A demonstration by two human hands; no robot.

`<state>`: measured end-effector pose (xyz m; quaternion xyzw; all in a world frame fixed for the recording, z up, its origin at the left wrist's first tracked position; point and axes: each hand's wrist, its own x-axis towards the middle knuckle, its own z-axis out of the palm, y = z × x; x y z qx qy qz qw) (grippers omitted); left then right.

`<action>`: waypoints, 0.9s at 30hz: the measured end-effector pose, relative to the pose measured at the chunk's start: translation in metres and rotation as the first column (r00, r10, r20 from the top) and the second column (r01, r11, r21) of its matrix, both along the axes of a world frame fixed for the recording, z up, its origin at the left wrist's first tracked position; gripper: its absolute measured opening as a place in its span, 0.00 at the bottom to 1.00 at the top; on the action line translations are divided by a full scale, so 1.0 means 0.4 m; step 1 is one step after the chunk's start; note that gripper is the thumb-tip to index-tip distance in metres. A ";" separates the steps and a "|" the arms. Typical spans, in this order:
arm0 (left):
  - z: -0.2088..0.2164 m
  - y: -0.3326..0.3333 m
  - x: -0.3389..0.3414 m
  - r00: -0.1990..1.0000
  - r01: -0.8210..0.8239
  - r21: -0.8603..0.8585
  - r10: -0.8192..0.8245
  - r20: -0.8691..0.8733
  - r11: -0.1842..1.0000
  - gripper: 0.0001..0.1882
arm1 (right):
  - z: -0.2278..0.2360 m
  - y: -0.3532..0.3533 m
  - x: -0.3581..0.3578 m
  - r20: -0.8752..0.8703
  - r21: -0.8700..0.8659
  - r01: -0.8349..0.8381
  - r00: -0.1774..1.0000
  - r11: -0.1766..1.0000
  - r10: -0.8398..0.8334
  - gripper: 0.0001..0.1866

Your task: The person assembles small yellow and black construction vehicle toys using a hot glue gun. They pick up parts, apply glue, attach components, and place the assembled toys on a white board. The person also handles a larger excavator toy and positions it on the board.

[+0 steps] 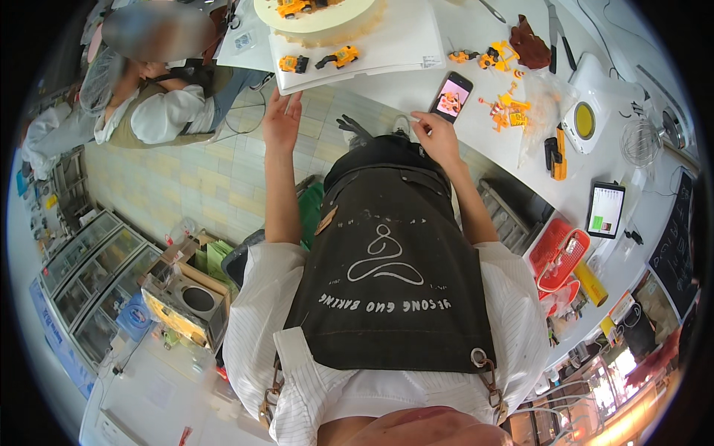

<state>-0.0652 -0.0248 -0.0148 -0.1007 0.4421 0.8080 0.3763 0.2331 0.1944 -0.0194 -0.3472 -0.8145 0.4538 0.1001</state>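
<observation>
My left hand (282,123) is open, palm turned up, fingertips at the near edge of a white cake board (387,63). On the board stands a pale round cake (338,21) topped with a yellow toy construction truck (297,7). Two more toys, a small yellow truck (293,64) and a toy excavator (338,56), sit in front of the cake. My right hand (437,138) hovers by the table's front edge, thumb and forefinger apart, holding nothing that I can see. Just beyond it lies a phone (451,97) with a lit picture.
Orange toy pieces (509,111), a clear plastic bag (547,111), a kitchen scale (584,123), a whisk (639,143) and a tablet (605,209) lie on the table to the right. A red basket (559,256) is nearer. At left, another person (160,111) sits.
</observation>
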 end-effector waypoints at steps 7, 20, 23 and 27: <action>0.004 -0.013 -0.071 0.998 0.064 -0.040 -0.064 -0.013 0.997 0.30 | -0.009 0.014 0.060 0.066 0.018 0.024 0.997 1.000 -0.025 0.14; -0.002 -0.058 -0.180 0.969 0.202 0.012 -0.202 0.142 0.979 0.29 | -0.228 -0.241 0.426 0.509 -0.192 0.685 0.682 0.703 -0.526 0.27; -0.004 -0.085 -0.222 0.952 0.277 0.060 -0.283 0.117 0.959 0.28 | -0.292 -0.453 0.469 0.865 0.063 0.361 0.445 0.931 -0.231 0.27; 0.021 -0.120 -0.254 0.944 0.314 0.081 -0.321 0.082 0.946 0.28 | -0.326 -0.639 0.400 0.871 -0.232 0.455 0.491 0.860 -0.025 0.22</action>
